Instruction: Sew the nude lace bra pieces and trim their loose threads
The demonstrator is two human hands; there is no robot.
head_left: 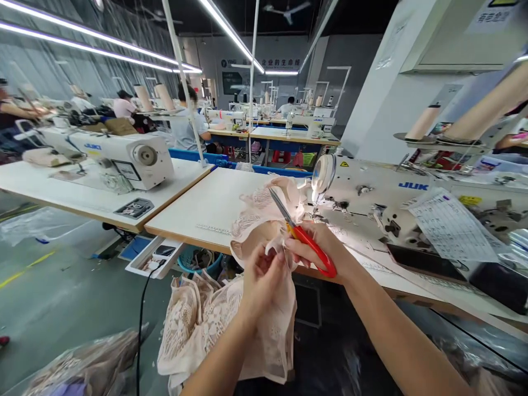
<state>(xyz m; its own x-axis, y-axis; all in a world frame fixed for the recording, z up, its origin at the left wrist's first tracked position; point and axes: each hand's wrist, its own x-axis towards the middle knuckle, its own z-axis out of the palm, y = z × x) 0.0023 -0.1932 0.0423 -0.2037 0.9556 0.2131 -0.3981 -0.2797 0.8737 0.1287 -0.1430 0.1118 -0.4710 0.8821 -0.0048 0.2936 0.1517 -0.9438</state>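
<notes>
My left hand pinches the edge of a beige lace bra in front of the table edge. The bra's cups lie partly on the tabletop and reach toward the lit needle area of the sewing machine. In my right hand is a pair of scissors with red handles, its blades pointing up and left, away from the fabric. The right fingertips are close to the left ones at the same fabric edge; whether they also grip it I cannot tell. More beige lace pieces hang below my hands.
A second sewing machine stands on the table to the left. Below the tabletop are an open drawer and a blue basket. A phone and a paper sheet are at the right. Other people sit farther back.
</notes>
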